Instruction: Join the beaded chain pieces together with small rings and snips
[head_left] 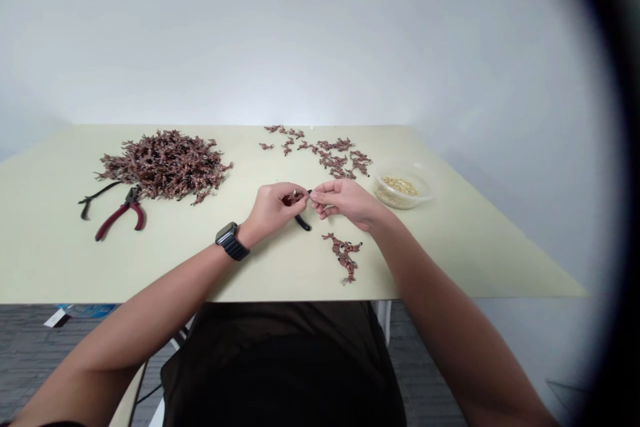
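My left hand (274,207), with a black watch on its wrist, is closed in a pinch on a small reddish-brown piece (291,198) at the table's middle. My right hand (345,201) is closed too and meets the left fingertips. It appears to grip a black-handled tool (302,222) whose handle pokes down between both hands. A few of the same brown pieces (343,255) lie just in front of my right wrist.
A big heap of brown pieces (167,164) sits at the back left, with red-handled pliers (123,211) and a black tool (95,197) beside it. Scattered pieces (333,155) lie at the back. A clear bowl of small gold bits (401,185) stands right of my hands.
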`<action>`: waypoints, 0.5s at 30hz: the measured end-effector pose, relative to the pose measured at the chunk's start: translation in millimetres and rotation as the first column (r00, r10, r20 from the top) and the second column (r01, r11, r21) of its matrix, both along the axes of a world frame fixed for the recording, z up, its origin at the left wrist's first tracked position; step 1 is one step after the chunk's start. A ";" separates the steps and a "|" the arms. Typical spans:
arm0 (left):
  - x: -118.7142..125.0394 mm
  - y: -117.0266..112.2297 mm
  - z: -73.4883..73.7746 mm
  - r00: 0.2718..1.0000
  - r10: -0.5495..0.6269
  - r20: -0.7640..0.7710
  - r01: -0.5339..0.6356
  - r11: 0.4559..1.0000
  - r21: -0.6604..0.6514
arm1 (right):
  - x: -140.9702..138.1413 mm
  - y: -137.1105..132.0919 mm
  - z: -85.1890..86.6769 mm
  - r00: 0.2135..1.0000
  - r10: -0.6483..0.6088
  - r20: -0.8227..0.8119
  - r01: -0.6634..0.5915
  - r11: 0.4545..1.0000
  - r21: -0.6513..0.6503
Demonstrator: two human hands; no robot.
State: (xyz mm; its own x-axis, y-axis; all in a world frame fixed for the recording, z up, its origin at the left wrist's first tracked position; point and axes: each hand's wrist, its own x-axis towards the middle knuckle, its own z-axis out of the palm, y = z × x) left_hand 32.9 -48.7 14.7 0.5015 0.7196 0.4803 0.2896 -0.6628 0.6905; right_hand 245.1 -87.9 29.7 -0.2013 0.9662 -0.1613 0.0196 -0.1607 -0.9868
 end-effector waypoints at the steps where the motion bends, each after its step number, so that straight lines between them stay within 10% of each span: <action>1: 0.4 0.5 -0.3 1.000 0.006 0.003 -0.005 1.000 -0.020 | -0.9 -0.3 0.5 1.000 -0.014 0.017 0.013 1.000 0.014; 8: 4.9 1.2 1.1 0.959 -0.144 0.244 0.247 0.847 -0.471 | -10.4 -6.6 4.0 0.865 -0.374 0.334 0.159 0.837 0.524; 15: 4.4 -0.4 1.9 0.972 -0.163 0.168 0.227 0.834 -0.503 | -24.0 -19.1 12.6 0.794 -0.415 0.443 0.025 0.752 0.659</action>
